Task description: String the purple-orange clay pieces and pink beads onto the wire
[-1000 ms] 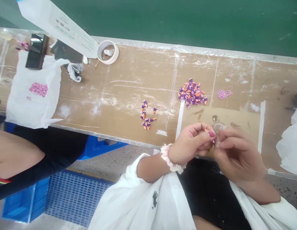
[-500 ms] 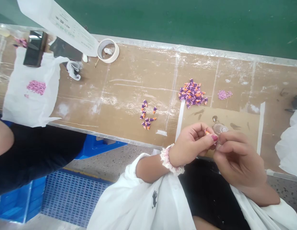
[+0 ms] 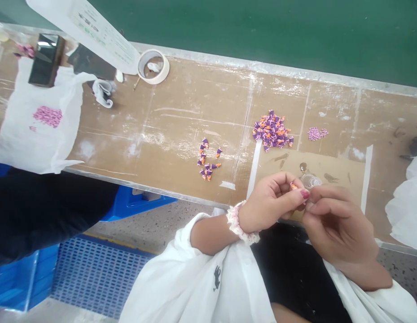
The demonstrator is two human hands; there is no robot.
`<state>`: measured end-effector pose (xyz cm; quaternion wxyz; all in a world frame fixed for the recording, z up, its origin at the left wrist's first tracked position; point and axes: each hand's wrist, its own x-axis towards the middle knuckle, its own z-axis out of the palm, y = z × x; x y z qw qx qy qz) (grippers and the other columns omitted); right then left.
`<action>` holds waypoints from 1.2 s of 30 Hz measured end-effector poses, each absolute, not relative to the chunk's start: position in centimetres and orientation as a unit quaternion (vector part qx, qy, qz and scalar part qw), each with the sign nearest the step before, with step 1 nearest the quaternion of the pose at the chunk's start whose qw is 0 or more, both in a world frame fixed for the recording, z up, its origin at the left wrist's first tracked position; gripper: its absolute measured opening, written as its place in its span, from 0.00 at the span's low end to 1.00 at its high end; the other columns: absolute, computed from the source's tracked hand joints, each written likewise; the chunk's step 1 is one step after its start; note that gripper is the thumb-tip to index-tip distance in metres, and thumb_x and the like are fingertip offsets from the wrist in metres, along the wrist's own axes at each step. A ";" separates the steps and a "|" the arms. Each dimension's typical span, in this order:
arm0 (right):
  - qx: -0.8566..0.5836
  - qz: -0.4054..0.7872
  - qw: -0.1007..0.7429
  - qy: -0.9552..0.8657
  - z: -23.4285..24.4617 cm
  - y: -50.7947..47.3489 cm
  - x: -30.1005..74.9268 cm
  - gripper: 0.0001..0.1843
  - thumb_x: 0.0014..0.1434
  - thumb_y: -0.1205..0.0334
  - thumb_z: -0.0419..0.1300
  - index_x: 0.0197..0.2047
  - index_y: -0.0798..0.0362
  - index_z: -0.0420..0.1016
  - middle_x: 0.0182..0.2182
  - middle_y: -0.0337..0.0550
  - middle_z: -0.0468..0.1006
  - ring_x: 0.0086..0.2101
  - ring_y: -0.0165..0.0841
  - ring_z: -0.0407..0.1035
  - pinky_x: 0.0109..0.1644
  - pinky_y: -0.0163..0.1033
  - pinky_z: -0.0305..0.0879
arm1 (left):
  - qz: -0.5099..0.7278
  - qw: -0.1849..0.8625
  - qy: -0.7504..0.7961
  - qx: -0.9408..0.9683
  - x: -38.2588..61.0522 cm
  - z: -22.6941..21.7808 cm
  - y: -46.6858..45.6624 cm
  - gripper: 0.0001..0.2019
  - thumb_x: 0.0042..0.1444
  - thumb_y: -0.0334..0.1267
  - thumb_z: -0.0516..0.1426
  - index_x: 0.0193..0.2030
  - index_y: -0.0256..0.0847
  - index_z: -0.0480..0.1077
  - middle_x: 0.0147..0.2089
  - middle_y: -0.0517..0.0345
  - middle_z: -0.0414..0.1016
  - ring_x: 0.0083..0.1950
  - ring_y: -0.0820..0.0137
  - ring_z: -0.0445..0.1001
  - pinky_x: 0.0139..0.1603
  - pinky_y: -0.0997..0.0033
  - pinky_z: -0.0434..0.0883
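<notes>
My left hand (image 3: 274, 202), with a pale scrunchie on its wrist, pinches a small orange-and-purple figurine (image 3: 293, 185). Close against it, my right hand (image 3: 339, 224) has its thumb and fingertips pressed together at the figurine; whatever they hold is too small to make out. Just beyond the hands lies a small clear dish (image 3: 310, 181). A heap of purple-and-orange figurines (image 3: 272, 130) sits farther back on the table. To its right is a little pile of pink pieces (image 3: 317, 133). Several more figurines (image 3: 205, 166) lie loosely grouped to the left.
A roll of tape (image 3: 165, 69) and a white container (image 3: 103, 38) stand at the back left. A phone (image 3: 46, 60) and pink pieces (image 3: 47, 116) rest on a white sheet (image 3: 16, 143). White plastic (image 3: 405, 211) lies at right. Another person's dark-clothed leg (image 3: 50, 211) is at left.
The view has shifted slightly. Both hands keep nearly the same pinch, fingertips together, with only a slight movement. The other person's bare knee at the left edge has gone out of view.
</notes>
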<state>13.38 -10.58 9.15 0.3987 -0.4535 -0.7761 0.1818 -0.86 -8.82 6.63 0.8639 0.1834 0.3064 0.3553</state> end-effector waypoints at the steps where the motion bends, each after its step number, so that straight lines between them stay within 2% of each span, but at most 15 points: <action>1: -0.454 0.179 0.396 -0.778 9.1 -10.6 13.4 0.16 0.51 0.80 0.58 0.35 0.48 0.63 0.29 0.36 0.69 0.28 0.28 0.70 0.30 0.33 0.69 | 0.355 0.864 0.306 0.183 -0.8 6.6 -8.8 0.15 0.47 0.40 0.67 0.30 0.37 0.64 0.20 0.68 0.64 0.17 0.84 0.55 0.16 0.83 0.53; 12: -0.464 0.172 0.407 -0.768 8.8 -10.6 13.3 0.15 0.51 0.79 0.59 0.34 0.48 0.64 0.28 0.35 0.71 0.27 0.28 0.71 0.29 0.35 0.69 | 0.350 0.865 0.318 0.165 -0.6 6.7 -8.7 0.17 0.45 0.43 0.68 0.30 0.37 0.65 0.21 0.68 0.64 0.17 0.84 0.56 0.17 0.82 0.53; 28: -0.477 0.181 0.415 -0.753 8.0 -11.3 13.9 0.16 0.50 0.79 0.61 0.35 0.49 0.66 0.32 0.38 0.72 0.31 0.29 0.72 0.32 0.35 0.71 | 0.367 0.868 0.297 0.154 -0.4 6.5 -8.9 0.16 0.46 0.40 0.68 0.30 0.37 0.65 0.20 0.68 0.64 0.17 0.85 0.54 0.15 0.83 0.51; 36: -0.483 0.194 0.396 -0.757 8.4 -11.2 13.7 0.15 0.51 0.81 0.58 0.34 0.51 0.63 0.32 0.36 0.69 0.31 0.23 0.68 0.35 0.29 0.68 | 0.364 0.866 0.303 0.161 -0.3 6.4 -8.9 0.16 0.46 0.41 0.68 0.30 0.37 0.65 0.20 0.68 0.64 0.16 0.85 0.54 0.15 0.83 0.52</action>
